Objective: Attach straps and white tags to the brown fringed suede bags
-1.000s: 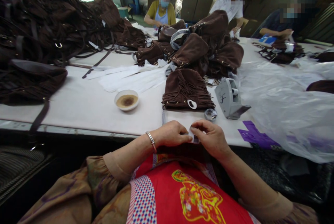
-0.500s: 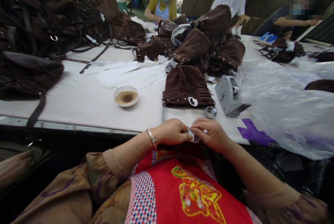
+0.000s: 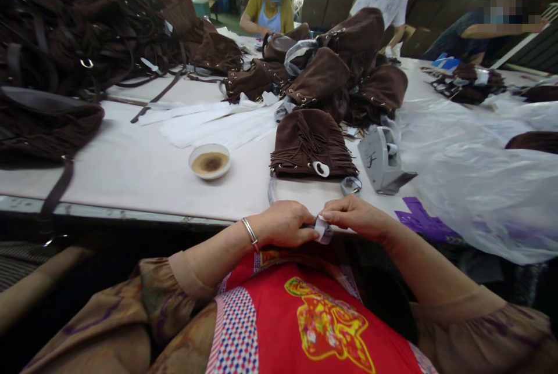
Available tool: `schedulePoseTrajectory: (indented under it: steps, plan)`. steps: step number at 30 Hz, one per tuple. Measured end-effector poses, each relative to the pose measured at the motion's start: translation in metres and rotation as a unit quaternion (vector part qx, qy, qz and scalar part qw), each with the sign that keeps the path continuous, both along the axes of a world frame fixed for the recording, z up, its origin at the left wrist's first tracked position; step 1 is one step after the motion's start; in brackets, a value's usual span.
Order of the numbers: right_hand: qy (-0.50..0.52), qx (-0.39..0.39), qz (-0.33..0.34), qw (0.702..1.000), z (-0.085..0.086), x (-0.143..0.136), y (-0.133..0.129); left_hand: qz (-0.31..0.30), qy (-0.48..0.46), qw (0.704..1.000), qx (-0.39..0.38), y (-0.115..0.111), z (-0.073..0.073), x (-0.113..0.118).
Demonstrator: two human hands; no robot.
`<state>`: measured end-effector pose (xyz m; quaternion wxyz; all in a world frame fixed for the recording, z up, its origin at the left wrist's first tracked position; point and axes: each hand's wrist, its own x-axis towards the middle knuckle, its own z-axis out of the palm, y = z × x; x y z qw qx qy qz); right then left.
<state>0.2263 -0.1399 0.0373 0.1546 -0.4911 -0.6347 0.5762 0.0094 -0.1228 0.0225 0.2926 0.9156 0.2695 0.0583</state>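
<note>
The white strip (image 3: pixel 320 229) is located at the front edge of the table (image 3: pixel 131 182), between the two hands and in front of the fringed bag. A grey, film-like loop (image 3: pixel 326 238) lies directly behind and below the strip; the view is too small to confirm whether the two are joined.

Left hand (image 3: pixel 289 224): thumb and forefinger pressed together, pinching the left side of the white strip. A metal bracelet (image 3: pixel 250 234) encircles the wrist. Right hand (image 3: pixel 354 215): thumb and fingertips pinching the upper end of the same strip, palm turned down.

The brown fringed bag (image 3: pixel 300 136) lies flat just beyond the hands, its row of eyelets toward the person. A white oval tag (image 3: pixel 321 169) rests on its near edge. A film-wrapped ring (image 3: pixel 350 186) sits at the bag's near right corner. A grey tape dispenser (image 3: pixel 378 164) stands to the right of the bag, near it.

A shallow bowl (image 3: pixel 210 162) containing tan and dark brown matter is set to the left, apart from the bag. White paper strips (image 3: pixel 222 124) lie fanned out behind the bowl. A pile of brown bags (image 3: pixel 325 75) occupies the area beyond; clear plastic sheeting (image 3: pixel 475 182) covers the right side.
</note>
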Motion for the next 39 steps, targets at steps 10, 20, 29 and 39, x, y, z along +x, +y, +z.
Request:
schedulePoseTrajectory:
  steps: [10, 20, 29, 39]
  plan:
    - [-0.011, 0.026, -0.04, 0.999, -0.011, -0.005, -0.008, 0.029, 0.007, 0.999, -0.015, -0.001, -0.005, 0.001]
    - [-0.161, 0.271, 0.026, 0.949, -0.01, -0.007, -0.016, 0.053, 0.026, 0.998, -0.007, -0.005, -0.008, 0.009]
    - [-0.283, 0.55, 0.128, 0.775, -0.019, -0.01, -0.039, 0.118, -0.019, 0.991, -0.06, -0.004, -0.01, 0.014]
    - [-0.33, 0.644, 0.026, 0.689, -0.044, -0.011, -0.053, 0.162, -0.081, 0.917, -0.355, 0.004, -0.002, 0.012]
